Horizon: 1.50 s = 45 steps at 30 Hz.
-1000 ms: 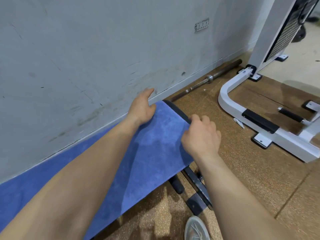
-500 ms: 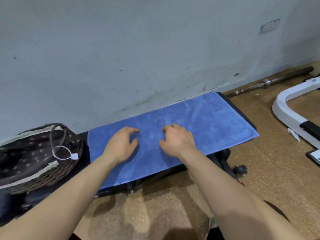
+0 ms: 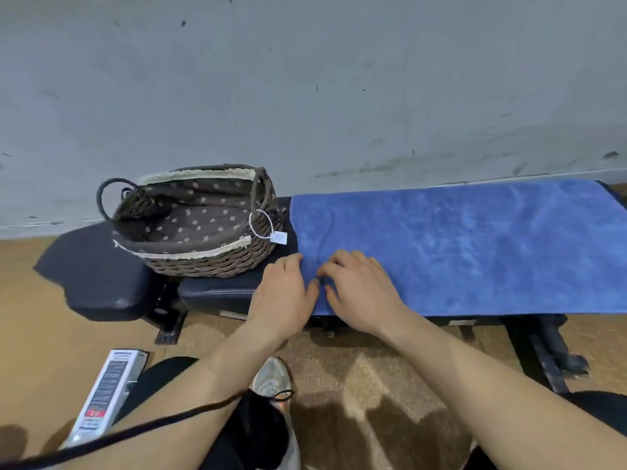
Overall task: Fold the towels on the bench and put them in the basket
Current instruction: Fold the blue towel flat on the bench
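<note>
A blue towel (image 3: 475, 245) lies spread flat along the black padded bench (image 3: 217, 293), its near edge hanging over the front. A brown wicker basket (image 3: 210, 262) with a dotted fabric lining and a white tag stands on the bench just left of the towel. My left hand (image 3: 283, 293) rests at the towel's near left corner, fingers loosely bent on the edge. My right hand (image 3: 359, 286) lies on the towel right beside it, fingers curled down onto the cloth. Whether either hand pinches the fabric is unclear.
A grey scuffed wall (image 3: 305, 96) runs directly behind the bench. A separate black pad (image 3: 95, 279) sits at the bench's left end. On the brown floor lie a white box (image 3: 105, 395) and my shoe (image 3: 271, 378). The bench's black legs (image 3: 546, 351) stand at right.
The view has swung left from the towel's right end to its left end, bringing the basket fully into sight. Both hands slid leftward along the towel to its left corner.
</note>
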Available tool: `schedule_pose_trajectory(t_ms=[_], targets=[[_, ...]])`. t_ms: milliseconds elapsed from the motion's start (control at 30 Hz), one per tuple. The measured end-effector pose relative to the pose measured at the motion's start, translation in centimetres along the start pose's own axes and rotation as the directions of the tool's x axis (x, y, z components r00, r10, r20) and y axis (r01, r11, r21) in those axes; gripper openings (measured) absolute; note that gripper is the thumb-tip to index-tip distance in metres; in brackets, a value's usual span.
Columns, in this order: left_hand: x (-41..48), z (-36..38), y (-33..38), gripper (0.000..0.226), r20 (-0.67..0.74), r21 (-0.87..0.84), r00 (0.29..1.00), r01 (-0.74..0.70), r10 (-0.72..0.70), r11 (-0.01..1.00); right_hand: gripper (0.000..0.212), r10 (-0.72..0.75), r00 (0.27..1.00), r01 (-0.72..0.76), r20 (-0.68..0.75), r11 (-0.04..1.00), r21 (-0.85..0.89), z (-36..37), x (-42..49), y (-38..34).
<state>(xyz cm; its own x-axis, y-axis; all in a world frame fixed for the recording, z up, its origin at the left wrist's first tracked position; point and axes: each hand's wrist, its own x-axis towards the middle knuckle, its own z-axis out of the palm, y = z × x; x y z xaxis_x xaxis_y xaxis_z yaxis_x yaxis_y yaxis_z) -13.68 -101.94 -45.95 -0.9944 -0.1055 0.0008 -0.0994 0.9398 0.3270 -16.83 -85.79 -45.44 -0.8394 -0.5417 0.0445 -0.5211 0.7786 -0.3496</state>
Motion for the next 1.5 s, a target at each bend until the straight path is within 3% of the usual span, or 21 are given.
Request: schedule_pose_trajectory(t_ms=[67,133,233,467,733,833,1100,1233,1333,1433,1500], targets=[[0.5,0.0,0.0,0.057,0.004,-0.083,1.000,0.029,-0.029,0.996,0.028,-0.002,1.000,0.002,0.018,1.000,0.009,0.5,0.1,0.2],[1.0,0.2,0.5,0.052,-0.005,-0.286,0.998,0.056,-0.060,0.957,0.032,-0.016,0.999,0.015,0.035,1.000,0.022,0.9,0.0,0.7],[1.7,-0.2,1.6,0.039,0.006,-0.585,0.977,0.175,-0.212,0.792,0.039,0.014,1.000,-0.017,0.018,0.985,0.173,1.0,-0.1,1.6],[2.9,-0.2,1.8,0.029,0.218,-0.740,0.931,0.354,-0.294,0.572,0.052,-0.008,0.999,-0.007,0.042,0.944,0.329,0.3,-0.8,2.4],[1.8,-0.8,1.9,0.030,0.252,-0.561,0.909,0.416,-0.331,0.716,0.053,-0.124,0.980,0.085,0.156,0.968,0.237,0.1,-0.7,3.4],[1.0,-1.5,0.9,0.021,0.168,-0.471,0.928,0.371,-0.332,0.800,0.052,-0.145,0.972,0.118,0.184,0.981,0.153,0.0,-0.6,3.2],[-0.7,-2.1,-0.8,0.035,0.108,-0.287,0.944,0.331,-0.313,0.899,0.049,-0.111,0.983,0.108,0.146,0.994,0.028,0.1,-0.9,1.7],[-1.1,-1.8,-1.4,0.026,0.161,-0.324,0.922,0.388,-0.353,0.863,0.034,-0.158,0.987,0.158,-0.038,0.987,-0.001,0.7,-1.5,-0.1],[-1.0,-2.2,-0.9,0.015,0.125,-0.395,0.927,0.374,-0.355,0.839,0.057,-0.171,0.985,0.172,0.020,0.985,-0.033,1.2,-2.1,-1.6],[-0.8,-2.8,-0.2,0.009,0.184,-0.569,0.921,0.385,-0.344,0.727,0.074,-0.068,0.996,0.071,0.058,0.997,-0.041,2.0,-2.4,-2.8],[-0.8,-3.3,0.4,0.008,0.210,-0.632,0.924,0.377,-0.319,0.676,0.061,0.034,0.999,-0.032,-0.031,0.997,0.066,2.2,-2.3,-3.2]])
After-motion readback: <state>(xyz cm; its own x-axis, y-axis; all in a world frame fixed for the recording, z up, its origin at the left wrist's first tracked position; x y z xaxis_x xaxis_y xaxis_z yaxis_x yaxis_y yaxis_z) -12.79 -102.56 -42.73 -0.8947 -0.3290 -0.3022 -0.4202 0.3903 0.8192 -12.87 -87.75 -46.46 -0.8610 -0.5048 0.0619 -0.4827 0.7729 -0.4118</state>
